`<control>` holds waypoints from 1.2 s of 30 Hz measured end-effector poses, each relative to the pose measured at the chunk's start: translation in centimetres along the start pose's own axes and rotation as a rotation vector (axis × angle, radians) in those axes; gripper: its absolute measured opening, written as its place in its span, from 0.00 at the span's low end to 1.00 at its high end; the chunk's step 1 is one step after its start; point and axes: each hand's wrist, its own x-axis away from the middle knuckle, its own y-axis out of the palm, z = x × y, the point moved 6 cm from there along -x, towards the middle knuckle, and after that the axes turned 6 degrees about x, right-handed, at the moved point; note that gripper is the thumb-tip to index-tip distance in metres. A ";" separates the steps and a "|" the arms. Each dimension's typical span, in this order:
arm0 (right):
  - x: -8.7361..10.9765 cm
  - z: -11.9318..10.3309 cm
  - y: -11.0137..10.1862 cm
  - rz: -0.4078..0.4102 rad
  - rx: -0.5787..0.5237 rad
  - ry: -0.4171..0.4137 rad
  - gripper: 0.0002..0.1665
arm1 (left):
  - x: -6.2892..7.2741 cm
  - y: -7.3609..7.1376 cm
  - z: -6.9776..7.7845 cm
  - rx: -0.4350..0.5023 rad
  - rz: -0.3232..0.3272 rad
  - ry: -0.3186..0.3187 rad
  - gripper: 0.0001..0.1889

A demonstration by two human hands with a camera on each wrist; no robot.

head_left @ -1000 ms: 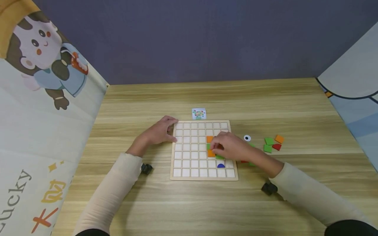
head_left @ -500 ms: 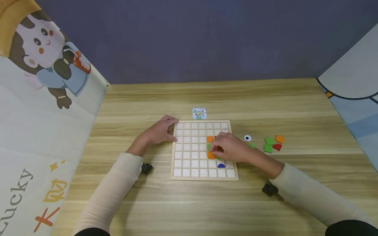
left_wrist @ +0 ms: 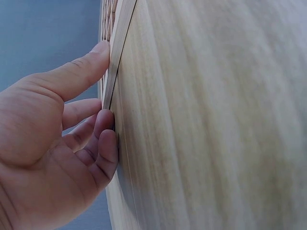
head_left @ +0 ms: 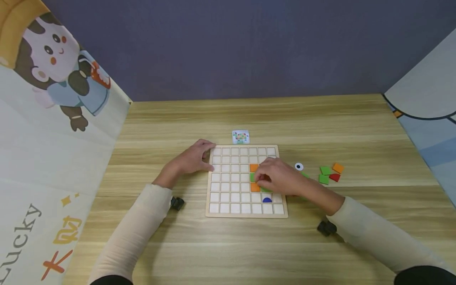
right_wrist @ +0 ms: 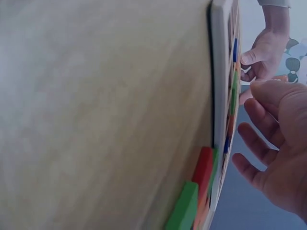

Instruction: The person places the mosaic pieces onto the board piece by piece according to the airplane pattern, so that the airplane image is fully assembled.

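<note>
A wooden grid board lies on the table, with orange, green and blue pieces in its right-hand cells. My left hand rests along the board's left edge, thumb and forefinger spread apart; in the left wrist view the thumb tip touches the rim. Over the right-hand cells is my right hand, thumb and forefinger brought together. It covers part of the pieces beneath. An orange square shows just below its fingertips, and a blue half-circle lies nearer me. I cannot tell whether the right fingertips hold a piece.
Right of the board lie an eye disc, green squares, an orange square and a red piece. Red and green pieces lie beside the board's right edge. A picture card lies beyond its far edge.
My right hand shifts only slightly over the same cells, and the pieces under it are covered a little differently. The left hand stays at the board's edge.
</note>
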 end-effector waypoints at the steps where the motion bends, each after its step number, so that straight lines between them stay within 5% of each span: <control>1: 0.0 0.1 -0.1 0.006 0.001 0.005 0.06 | 0.0 0.0 0.0 -0.002 -0.001 0.004 0.46; 19: 1.6 2.6 -1.6 -0.022 -0.004 0.156 0.05 | -0.2 0.1 -0.4 0.000 0.006 0.010 0.46; 36: 4.8 6.3 -4.3 0.036 0.078 0.204 0.03 | -0.2 0.1 -0.3 0.009 -0.002 0.005 0.46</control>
